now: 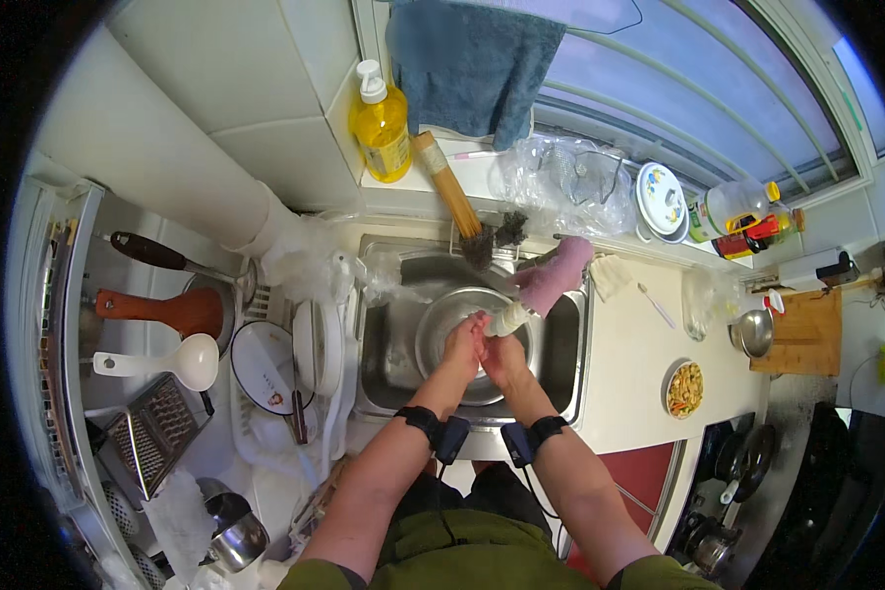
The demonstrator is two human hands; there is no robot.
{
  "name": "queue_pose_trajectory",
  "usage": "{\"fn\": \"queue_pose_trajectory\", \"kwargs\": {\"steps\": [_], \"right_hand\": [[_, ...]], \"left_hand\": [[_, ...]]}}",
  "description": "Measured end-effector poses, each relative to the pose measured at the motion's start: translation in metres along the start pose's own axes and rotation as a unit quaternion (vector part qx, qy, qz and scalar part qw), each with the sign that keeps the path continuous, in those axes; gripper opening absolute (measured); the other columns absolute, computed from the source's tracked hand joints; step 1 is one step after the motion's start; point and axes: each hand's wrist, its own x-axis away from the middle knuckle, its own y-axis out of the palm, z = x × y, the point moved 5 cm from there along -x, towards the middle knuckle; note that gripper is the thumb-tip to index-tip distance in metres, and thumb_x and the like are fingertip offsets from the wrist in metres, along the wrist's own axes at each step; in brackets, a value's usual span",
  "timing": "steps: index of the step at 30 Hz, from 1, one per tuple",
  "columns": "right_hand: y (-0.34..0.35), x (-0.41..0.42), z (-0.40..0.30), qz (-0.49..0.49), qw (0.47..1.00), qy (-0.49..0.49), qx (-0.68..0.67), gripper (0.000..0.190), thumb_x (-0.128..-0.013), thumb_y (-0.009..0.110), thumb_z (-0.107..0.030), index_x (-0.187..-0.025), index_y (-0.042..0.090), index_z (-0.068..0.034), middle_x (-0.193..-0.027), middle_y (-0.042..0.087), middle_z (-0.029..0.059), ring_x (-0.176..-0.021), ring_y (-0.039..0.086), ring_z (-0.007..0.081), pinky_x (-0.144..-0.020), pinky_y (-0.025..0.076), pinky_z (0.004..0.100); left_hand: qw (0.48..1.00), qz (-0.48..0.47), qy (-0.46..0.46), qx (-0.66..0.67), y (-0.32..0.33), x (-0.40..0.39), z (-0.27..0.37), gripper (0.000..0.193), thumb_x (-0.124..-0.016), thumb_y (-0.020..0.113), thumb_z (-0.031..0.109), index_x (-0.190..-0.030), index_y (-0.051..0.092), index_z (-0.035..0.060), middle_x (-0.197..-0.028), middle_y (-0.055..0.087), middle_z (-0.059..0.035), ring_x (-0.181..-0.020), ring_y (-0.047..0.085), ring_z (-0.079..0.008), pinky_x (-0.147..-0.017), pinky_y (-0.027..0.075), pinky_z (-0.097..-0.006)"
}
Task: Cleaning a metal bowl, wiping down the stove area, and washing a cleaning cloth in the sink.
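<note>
My left hand (pixel 463 346) and my right hand (pixel 503 356) press together over the sink, palm towards palm. Just above my fingers is the white outlet (pixel 509 319) of a faucet, which partly covers them. A pink cloth (pixel 558 274) is wrapped about the faucet's body. Below my hands a round metal basin (pixel 429 339) stands in the stainless steel sink (pixel 387 361). No object shows in either hand, but how far the fingers are spread is hidden.
On the ledge stand a yellow soap bottle (pixel 385 136), a bamboo brush (pixel 450 188) and a lidded enamel pot (pixel 660 199). A dish rack (pixel 251 435) with plates is left of the sink. To the right are a plate of food (pixel 684 391) and a cutting board (pixel 800 332).
</note>
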Motion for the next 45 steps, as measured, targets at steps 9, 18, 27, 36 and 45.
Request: {"fn": "queue_pose_trajectory", "kwargs": {"steps": [9,18,27,36,45], "right_hand": [[-0.002,0.009,-0.036,-0.025,0.866,-0.139,0.480,0.036,-0.086,0.064,-0.014,-0.118,0.059,0.003,-0.092,0.067,0.0075,-0.086,0.063,0.0172,-0.077,0.049,0.0319],[-0.001,0.027,-0.161,0.065,0.925,-0.222,0.302,0.054,-0.088,0.056,-0.008,-0.138,0.041,0.008,-0.132,0.053,0.0153,-0.117,0.052,0.0224,-0.099,0.040,0.0329],[0.009,0.070,-0.169,0.033,0.874,-0.159,0.458,0.038,-0.092,0.054,-0.013,-0.130,0.053,-0.010,-0.086,0.057,-0.0021,-0.074,0.053,0.0095,-0.065,0.042,0.0230],[-0.056,0.081,-0.081,0.011,0.810,-0.207,0.548,0.024,-0.078,0.069,-0.005,-0.101,0.062,-0.003,-0.087,0.065,0.0046,-0.074,0.055,0.0118,-0.071,0.047,0.0263],[0.121,0.193,-0.077,-0.225,0.588,-0.135,0.765,0.059,-0.081,0.067,-0.017,-0.136,0.050,-0.001,-0.127,0.058,0.0225,-0.114,0.058,0.0305,-0.098,0.045,0.0348]], "left_hand": [[0.993,-0.004,0.119,-0.025,0.005,-0.025,0.001,0.022,-0.091,0.065,0.025,-0.097,0.069,0.0040,-0.080,0.068,-0.0036,-0.053,0.057,-0.0122,-0.044,0.041,-0.0291],[0.944,0.013,0.107,-0.312,0.003,0.002,0.007,0.029,-0.086,0.068,0.015,-0.113,0.063,0.0077,-0.092,0.066,-0.0023,-0.070,0.059,-0.0109,-0.052,0.045,-0.0270],[0.904,-0.050,0.086,-0.416,0.003,0.068,0.058,0.038,-0.083,0.066,0.025,-0.119,0.061,0.0146,-0.107,0.062,0.0010,-0.094,0.053,-0.0129,-0.073,0.042,-0.0328],[0.924,0.052,0.102,-0.364,-0.044,0.054,0.056,0.040,-0.078,0.073,0.022,-0.113,0.064,0.0056,-0.090,0.063,-0.0039,-0.078,0.056,-0.0157,-0.071,0.043,-0.0345],[0.967,-0.067,0.207,-0.131,0.024,0.132,0.128,0.052,-0.087,0.065,0.017,-0.134,0.049,0.0019,-0.126,0.060,-0.0117,-0.112,0.059,-0.0228,-0.099,0.043,-0.0349]]}}
